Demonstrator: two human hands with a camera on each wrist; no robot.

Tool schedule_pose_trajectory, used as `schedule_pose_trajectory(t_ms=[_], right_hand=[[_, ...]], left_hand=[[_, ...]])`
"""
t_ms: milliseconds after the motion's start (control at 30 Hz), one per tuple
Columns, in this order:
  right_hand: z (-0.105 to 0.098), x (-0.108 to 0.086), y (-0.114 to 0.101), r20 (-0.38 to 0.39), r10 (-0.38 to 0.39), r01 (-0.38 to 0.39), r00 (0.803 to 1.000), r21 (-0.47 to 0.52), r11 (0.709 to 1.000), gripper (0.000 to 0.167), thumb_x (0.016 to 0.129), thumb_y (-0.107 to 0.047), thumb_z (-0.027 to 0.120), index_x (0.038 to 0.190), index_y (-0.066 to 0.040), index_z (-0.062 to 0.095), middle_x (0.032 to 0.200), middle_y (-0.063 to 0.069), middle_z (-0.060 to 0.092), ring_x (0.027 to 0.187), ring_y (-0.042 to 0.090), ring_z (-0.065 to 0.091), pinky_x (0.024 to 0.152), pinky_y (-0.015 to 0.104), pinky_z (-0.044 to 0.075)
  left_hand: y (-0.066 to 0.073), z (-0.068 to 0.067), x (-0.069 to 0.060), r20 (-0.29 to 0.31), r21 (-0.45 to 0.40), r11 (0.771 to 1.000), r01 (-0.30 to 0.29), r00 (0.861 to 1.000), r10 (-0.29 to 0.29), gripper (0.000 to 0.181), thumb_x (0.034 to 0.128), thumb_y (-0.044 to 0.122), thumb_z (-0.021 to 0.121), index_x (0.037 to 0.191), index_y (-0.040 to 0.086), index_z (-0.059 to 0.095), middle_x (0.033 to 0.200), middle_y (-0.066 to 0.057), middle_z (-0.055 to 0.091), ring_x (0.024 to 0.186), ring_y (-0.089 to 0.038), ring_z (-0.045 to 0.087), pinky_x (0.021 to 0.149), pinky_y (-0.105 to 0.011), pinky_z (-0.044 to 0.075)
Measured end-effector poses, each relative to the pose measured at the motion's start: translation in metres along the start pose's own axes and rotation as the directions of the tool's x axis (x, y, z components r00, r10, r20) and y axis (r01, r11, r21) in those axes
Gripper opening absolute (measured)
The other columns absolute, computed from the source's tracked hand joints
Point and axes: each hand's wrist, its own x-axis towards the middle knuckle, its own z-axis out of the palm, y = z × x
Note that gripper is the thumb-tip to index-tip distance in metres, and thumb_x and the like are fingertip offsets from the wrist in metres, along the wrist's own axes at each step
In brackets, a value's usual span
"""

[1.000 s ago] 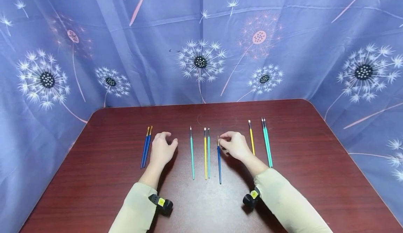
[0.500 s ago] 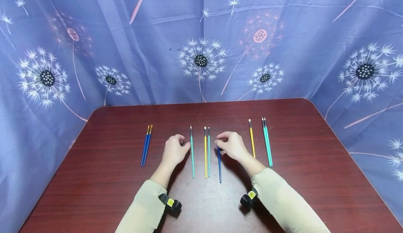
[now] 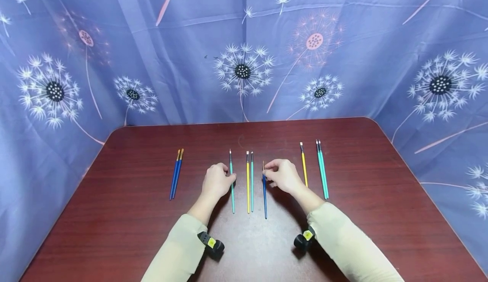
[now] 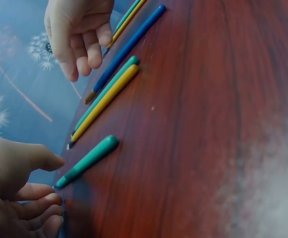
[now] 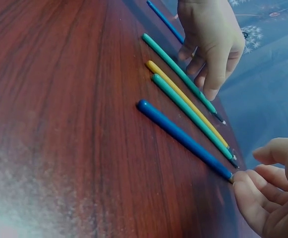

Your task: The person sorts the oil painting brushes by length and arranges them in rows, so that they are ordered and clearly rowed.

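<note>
In the head view my left hand (image 3: 216,182) hovers at a teal paintbrush (image 3: 232,193), thumb near its upper handle. The left wrist view shows a gap between thumb (image 4: 47,158) and fingers (image 4: 39,206), with the brush's bristle end near them. My right hand (image 3: 283,176) is at the bristle end of a blue paintbrush (image 3: 265,197). Its fingertips (image 5: 243,183) are close to or touching the ferrule, while the thumb stands apart in the right wrist view. Between the hands lie a yellow paintbrush (image 3: 248,189) and a thinner teal paintbrush (image 3: 252,189).
Two blue paintbrushes (image 3: 176,176) lie together on the left of the dark red table (image 3: 114,214). On the right lie a yellow paintbrush (image 3: 303,159), partly behind the right forearm, and two teal paintbrushes (image 3: 322,172). A patterned blue cloth (image 3: 183,62) hangs behind the table.
My left hand has moved right, from beside the two blue paintbrushes to the teal paintbrush. The right hand has stayed near the single blue paintbrush with only small shifts.
</note>
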Motion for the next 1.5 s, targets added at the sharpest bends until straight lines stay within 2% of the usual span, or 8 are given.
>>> schedule_pose_trajectory(t_ms=[333,600,833,967,1167,1500], right_hand=[[0.0016,0.0004,-0.0004,-0.011,0.018,-0.018,1.0,-0.011,1.0,0.02,0.083,-0.01,0.066,0.098,0.003,0.066,0.08,0.014,0.07,0.056,0.021,0.067,0.052,0.031,0.056],[0.0058,0.0015,0.0013,-0.008,0.057,-0.057,0.998,-0.004,0.998,0.017,0.082,-0.008,0.066,0.095,0.003,0.066,0.077,0.012,0.07,0.053,0.015,0.064,0.051,0.03,0.055],[0.0067,0.0005,0.001,-0.005,0.062,-0.062,0.998,-0.027,0.998,0.016,0.082,-0.008,0.066,0.094,0.002,0.066,0.074,0.011,0.07,0.052,0.016,0.064,0.049,0.029,0.054],[0.0061,0.0,0.0011,-0.005,0.074,-0.074,0.997,-0.034,0.997,0.015,0.083,-0.008,0.066,0.094,0.002,0.066,0.074,0.011,0.07,0.054,0.015,0.064,0.05,0.029,0.054],[0.0068,-0.0009,0.0017,-0.008,0.089,-0.089,0.996,-0.023,0.996,0.016,0.083,-0.008,0.066,0.095,0.003,0.066,0.076,0.012,0.07,0.055,0.014,0.064,0.05,0.029,0.055],[0.0081,-0.0023,0.0026,-0.013,0.083,-0.084,0.996,-0.025,0.996,0.014,0.082,-0.007,0.065,0.093,0.002,0.066,0.073,0.01,0.069,0.051,0.013,0.063,0.049,0.029,0.054]], left_hand=[[0.0056,0.0014,0.0015,0.001,0.041,0.999,0.027,1.0,-0.027,0.028,0.08,0.028,0.071,0.094,0.005,0.064,0.092,-0.011,0.065,0.086,-0.029,0.064,0.073,-0.041,0.053],[0.0064,0.0026,0.0037,0.06,0.054,0.996,0.076,0.995,-0.079,0.019,0.0819,0.027,0.069,0.079,0.009,0.063,0.079,-0.004,0.065,0.073,-0.022,0.063,0.063,-0.036,0.051],[0.0064,0.0012,0.0073,0.076,0.074,0.991,0.107,0.991,-0.113,0.02,0.0804,0.022,0.064,0.063,0.012,0.061,0.07,-0.003,0.064,0.067,-0.021,0.06,0.056,-0.036,0.049],[0.0076,-0.0005,0.0079,0.067,0.077,0.991,0.111,0.991,-0.116,0.02,0.0786,0.021,0.063,0.061,0.013,0.061,0.067,-0.003,0.063,0.066,-0.022,0.061,0.055,-0.037,0.049],[0.0094,-0.0024,0.0055,0.072,0.071,0.991,0.11,0.991,-0.115,0.024,0.0812,0.025,0.063,0.061,0.012,0.059,0.06,-0.002,0.06,0.059,-0.02,0.057,0.051,-0.033,0.045],[0.0093,-0.0014,0.0047,0.061,0.067,0.992,0.109,0.992,-0.113,0.026,0.0806,0.024,0.062,0.058,0.012,0.057,0.057,-0.001,0.058,0.057,-0.02,0.056,0.051,-0.033,0.045]])
